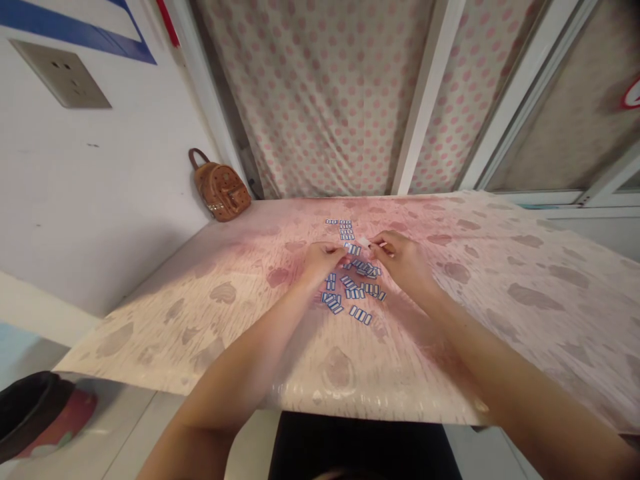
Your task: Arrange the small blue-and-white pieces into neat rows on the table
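My right hand (399,255) pinches a small white slip (365,242) between thumb and fingertips, just above the table. To its left, my left hand (324,260) has its fingers closed at the edge of a blue-and-white striped strip (353,249); its fingertips hide whether it grips that strip. Beyond the hands, several similar strips (347,230) lie stacked in a neat column. Nearer to me is a loose, overlapping scatter of blue-and-white strips (355,293), with one lying apart (361,315) at the front.
A patterned cloth (210,327) covers the table. A small brown backpack (223,190) leans against the wall at the back left. A dotted curtain (330,93) hangs behind the table. On the floor at left stands a dark-lined bin (40,413).
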Tool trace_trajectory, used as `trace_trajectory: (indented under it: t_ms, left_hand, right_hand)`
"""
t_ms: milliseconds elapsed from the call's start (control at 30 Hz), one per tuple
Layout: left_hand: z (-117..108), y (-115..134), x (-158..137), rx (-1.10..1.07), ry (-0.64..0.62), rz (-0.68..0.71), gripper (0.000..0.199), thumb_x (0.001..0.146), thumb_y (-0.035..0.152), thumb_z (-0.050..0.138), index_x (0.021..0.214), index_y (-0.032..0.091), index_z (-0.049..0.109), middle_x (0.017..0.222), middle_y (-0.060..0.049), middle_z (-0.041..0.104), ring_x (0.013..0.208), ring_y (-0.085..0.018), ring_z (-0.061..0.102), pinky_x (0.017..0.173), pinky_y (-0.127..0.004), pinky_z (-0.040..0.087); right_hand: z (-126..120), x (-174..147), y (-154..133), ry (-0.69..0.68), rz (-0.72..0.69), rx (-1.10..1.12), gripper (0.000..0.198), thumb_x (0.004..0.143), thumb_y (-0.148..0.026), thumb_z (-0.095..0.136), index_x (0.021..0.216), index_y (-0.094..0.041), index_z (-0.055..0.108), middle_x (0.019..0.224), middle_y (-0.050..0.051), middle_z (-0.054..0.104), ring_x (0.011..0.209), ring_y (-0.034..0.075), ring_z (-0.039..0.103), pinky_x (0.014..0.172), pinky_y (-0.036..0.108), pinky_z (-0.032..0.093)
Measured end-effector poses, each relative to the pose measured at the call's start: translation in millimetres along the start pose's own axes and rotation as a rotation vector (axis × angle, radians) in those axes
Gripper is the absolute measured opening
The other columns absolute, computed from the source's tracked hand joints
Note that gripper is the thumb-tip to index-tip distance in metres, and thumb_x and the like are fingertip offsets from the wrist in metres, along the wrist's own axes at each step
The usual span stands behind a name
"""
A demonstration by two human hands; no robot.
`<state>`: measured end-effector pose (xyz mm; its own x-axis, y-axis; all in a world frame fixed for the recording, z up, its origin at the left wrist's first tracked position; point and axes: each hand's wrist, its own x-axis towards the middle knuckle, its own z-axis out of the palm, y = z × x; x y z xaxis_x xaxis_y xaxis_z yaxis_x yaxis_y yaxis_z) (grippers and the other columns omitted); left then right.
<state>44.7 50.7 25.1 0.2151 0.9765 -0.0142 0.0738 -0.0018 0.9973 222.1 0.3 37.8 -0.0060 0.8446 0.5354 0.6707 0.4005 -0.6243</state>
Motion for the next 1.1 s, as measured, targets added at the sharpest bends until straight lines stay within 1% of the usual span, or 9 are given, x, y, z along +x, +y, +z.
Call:
trace_trajectory:
  t_ms: [133, 233, 333, 533, 700, 800, 867, 1000, 1100]
  left_hand:
    - [7, 7, -8, -0.128, -0.023, -0.028, 0.014, 0.088, 0.018, 0.062, 0.082, 0.013, 0.073, 0.083, -0.008, 0.076, 0.071, -0.012, 0.07, 0.071, -0.024, 0.055]
    - [9, 9, -11, -0.175, -0.032, -0.033, 0.013, 0.088, 0.02, 0.063, 0.085, 0.013, 0.074, 0.086, -0.009, 0.077, 0.074, -0.013, 0.071, 0.076, -0.026, 0.056]
    - [9, 12, -12, -0.228, -0.036, -0.047, 0.014, 0.088, 0.021, 0.063, 0.085, 0.013, 0.073, 0.086, -0.01, 0.077, 0.074, -0.013, 0.071, 0.078, -0.028, 0.056]
    - [11, 15, -14, -0.294, -0.057, -0.05, 0.016, 0.088, 0.018, 0.06, 0.079, 0.012, 0.072, 0.084, -0.01, 0.076, 0.072, -0.013, 0.071, 0.077, -0.028, 0.057]
    - [12, 15, -12, -0.236, -0.015, -0.001, 0.025, 0.089, 0.028, 0.058, 0.075, 0.012, 0.07, 0.082, -0.012, 0.076, 0.073, -0.017, 0.072, 0.072, -0.03, 0.057]
    - [12, 14, -12, -0.174, 0.014, 0.046, 0.026, 0.088, 0.033, 0.061, 0.074, 0.012, 0.07, 0.08, -0.011, 0.075, 0.07, -0.018, 0.071, 0.067, -0.029, 0.056]
    - [11, 13, -12, -0.11, 0.025, 0.094, 0.022, 0.086, 0.03, 0.064, 0.073, 0.013, 0.07, 0.076, -0.009, 0.074, 0.069, -0.016, 0.07, 0.065, -0.026, 0.055]
    - [8, 12, -10, -0.043, 0.015, 0.182, 0.018, 0.086, 0.026, 0.064, 0.073, 0.013, 0.069, 0.072, -0.006, 0.073, 0.066, -0.013, 0.068, 0.064, -0.023, 0.053]
    - [7, 10, -8, -0.018, -0.008, 0.225, 0.02, 0.086, 0.029, 0.065, 0.075, 0.013, 0.069, 0.074, -0.006, 0.073, 0.065, -0.012, 0.066, 0.064, -0.023, 0.052]
  right_hand:
    - [6, -4, -6, 0.11, -0.082, -0.029, 0.017, 0.091, -0.024, 0.05, 0.091, -0.021, 0.066, 0.093, 0.006, 0.068, 0.081, 0.018, 0.063, 0.075, 0.03, 0.048]
    - [9, -5, -6, 0.128, -0.132, -0.092, 0.023, 0.094, -0.024, 0.046, 0.097, -0.021, 0.068, 0.099, 0.007, 0.067, 0.086, 0.019, 0.063, 0.078, 0.031, 0.048]
    - [11, -5, -3, 0.106, -0.187, -0.197, 0.028, 0.097, -0.023, 0.041, 0.102, -0.021, 0.068, 0.101, 0.008, 0.065, 0.087, 0.02, 0.062, 0.077, 0.031, 0.048]
    - [13, -6, -6, 0.016, -0.303, -0.549, 0.031, 0.099, -0.023, 0.039, 0.104, -0.019, 0.068, 0.096, 0.01, 0.064, 0.082, 0.021, 0.058, 0.078, 0.033, 0.042]
    - [12, -5, -8, -0.027, -0.362, -0.628, 0.029, 0.098, -0.019, 0.04, 0.104, -0.018, 0.068, 0.091, 0.01, 0.065, 0.082, 0.022, 0.058, 0.081, 0.035, 0.039]
    - [14, -5, -7, -0.034, -0.369, -0.59, 0.029, 0.097, -0.019, 0.04, 0.102, -0.018, 0.069, 0.092, 0.01, 0.067, 0.083, 0.022, 0.059, 0.082, 0.035, 0.04]
    - [16, -6, -6, -0.005, -0.326, -0.487, 0.027, 0.097, -0.021, 0.041, 0.104, -0.019, 0.067, 0.095, 0.01, 0.068, 0.085, 0.022, 0.06, 0.082, 0.036, 0.042]
    - [17, -7, -4, 0.128, -0.103, -0.154, 0.023, 0.094, -0.03, 0.05, 0.113, -0.02, 0.06, 0.096, 0.008, 0.07, 0.084, 0.021, 0.064, 0.078, 0.033, 0.047]
    - [14, -5, -3, 0.13, 0.017, 0.023, 0.019, 0.088, -0.036, 0.059, 0.1, -0.02, 0.059, 0.089, 0.006, 0.069, 0.08, 0.02, 0.063, 0.074, 0.032, 0.048]
